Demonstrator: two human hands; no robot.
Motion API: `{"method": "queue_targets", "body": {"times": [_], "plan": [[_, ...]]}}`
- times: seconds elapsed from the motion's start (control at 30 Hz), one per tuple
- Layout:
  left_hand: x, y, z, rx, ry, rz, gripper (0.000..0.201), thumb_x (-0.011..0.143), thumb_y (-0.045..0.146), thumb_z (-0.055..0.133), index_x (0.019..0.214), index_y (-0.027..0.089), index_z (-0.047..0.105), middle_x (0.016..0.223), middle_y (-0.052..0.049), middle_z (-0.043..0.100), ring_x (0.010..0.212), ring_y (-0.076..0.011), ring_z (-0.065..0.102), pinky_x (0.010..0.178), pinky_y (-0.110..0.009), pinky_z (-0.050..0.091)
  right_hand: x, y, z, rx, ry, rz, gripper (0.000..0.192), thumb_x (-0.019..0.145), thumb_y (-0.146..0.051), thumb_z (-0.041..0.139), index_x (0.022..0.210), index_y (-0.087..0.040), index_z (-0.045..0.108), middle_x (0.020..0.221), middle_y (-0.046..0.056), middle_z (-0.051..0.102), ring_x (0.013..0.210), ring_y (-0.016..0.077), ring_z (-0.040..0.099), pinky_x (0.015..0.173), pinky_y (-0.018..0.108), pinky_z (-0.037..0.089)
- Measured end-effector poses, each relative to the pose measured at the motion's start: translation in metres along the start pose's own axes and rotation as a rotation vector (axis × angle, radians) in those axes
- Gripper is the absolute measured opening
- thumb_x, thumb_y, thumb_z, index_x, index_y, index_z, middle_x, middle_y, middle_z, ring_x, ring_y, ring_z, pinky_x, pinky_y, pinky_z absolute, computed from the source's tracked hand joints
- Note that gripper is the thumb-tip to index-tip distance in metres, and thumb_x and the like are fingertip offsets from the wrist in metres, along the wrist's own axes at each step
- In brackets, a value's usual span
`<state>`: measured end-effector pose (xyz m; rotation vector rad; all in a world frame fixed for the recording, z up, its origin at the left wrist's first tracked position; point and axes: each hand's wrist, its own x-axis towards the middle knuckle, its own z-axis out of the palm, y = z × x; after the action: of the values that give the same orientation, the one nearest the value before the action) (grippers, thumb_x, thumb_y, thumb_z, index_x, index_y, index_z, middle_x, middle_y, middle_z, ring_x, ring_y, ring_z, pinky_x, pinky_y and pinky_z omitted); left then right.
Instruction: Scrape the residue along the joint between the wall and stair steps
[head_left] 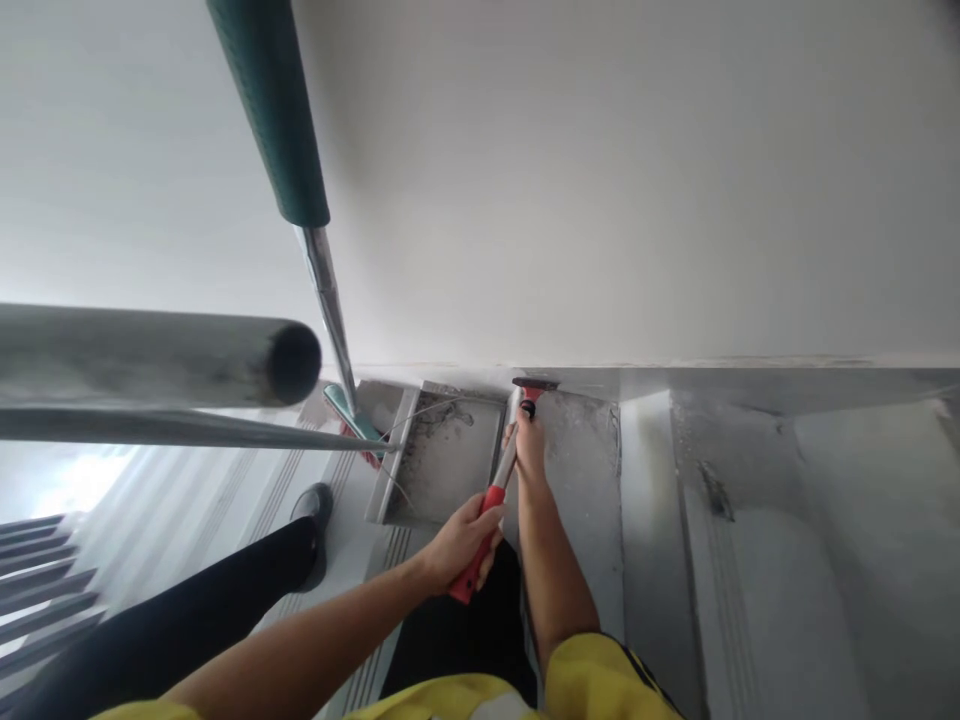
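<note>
A dustpan [442,455] lies on a stair tread [577,520], pushed close to the foot of the white wall [600,200]. One long pole with a green grip [274,110] runs down from the top edge of the view, and its small teal and red head [356,420] rests just beside the dustpan's left edge. Two grey railing tubes [150,355] cross the left side of the view, a thick one above a thin one, and they cover part of the stairs below.

The left hand [461,545] is closed around the red handle of a scraper [499,490], gripping it near the lower end. The right hand [529,450] presses on the tool's metal shaft further up, fingers laid along it; how firmly it grasps cannot be told. The scraper's dark blade [535,384] meets the corner where the tread joins the wall, just right of the dustpan's far right corner.

One black shoe [315,520] stands on a lower step near the dustpan's left edge. Dust and grey smears mark the tread. Both yellow sleeves [600,680] show at the bottom edge.
</note>
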<state>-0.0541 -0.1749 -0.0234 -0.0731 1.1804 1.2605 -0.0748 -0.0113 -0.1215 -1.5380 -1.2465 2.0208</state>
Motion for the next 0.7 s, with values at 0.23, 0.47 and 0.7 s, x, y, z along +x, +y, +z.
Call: {"method": "queue_targets", "body": {"times": [0.23,0.47,0.7], "plan": [[-0.002,0.023,-0.02,0.037,-0.016,-0.025,0.031,0.08,0.047,0.052,0.074,0.02,0.038,0.05,0.007,0.041,0.031,-0.007,0.037,0.027,-0.018,0.033,0.005,-0.002,0.024,0.05,0.059,0.09,0.022,0.081,-0.032,0.05,0.066,-0.019,0.04,0.039,-0.006,0.044,0.028,0.0074,0.04,0.03,0.017,0.032],[0.0,0.04,-0.025,0.001,-0.052,-0.056,0.03,0.079,0.046,0.054,0.083,0.019,0.042,0.058,0.006,0.044,0.034,-0.0053,0.037,0.03,-0.016,0.033,0.013,-0.001,0.03,0.054,0.085,0.07,0.023,0.081,-0.03,0.051,0.064,-0.02,0.039,0.038,-0.006,0.044,0.029,0.0073,0.04,0.03,0.017,0.033],[-0.009,0.035,-0.044,-0.023,-0.055,-0.017,0.033,0.079,0.047,0.055,0.091,0.019,0.043,0.06,0.006,0.046,0.033,-0.0059,0.037,0.029,-0.018,0.034,0.007,0.007,0.041,0.06,0.037,0.005,0.02,0.082,-0.03,0.049,0.068,-0.021,0.038,0.039,-0.007,0.043,0.028,0.0074,0.039,0.031,0.018,0.034]]}}
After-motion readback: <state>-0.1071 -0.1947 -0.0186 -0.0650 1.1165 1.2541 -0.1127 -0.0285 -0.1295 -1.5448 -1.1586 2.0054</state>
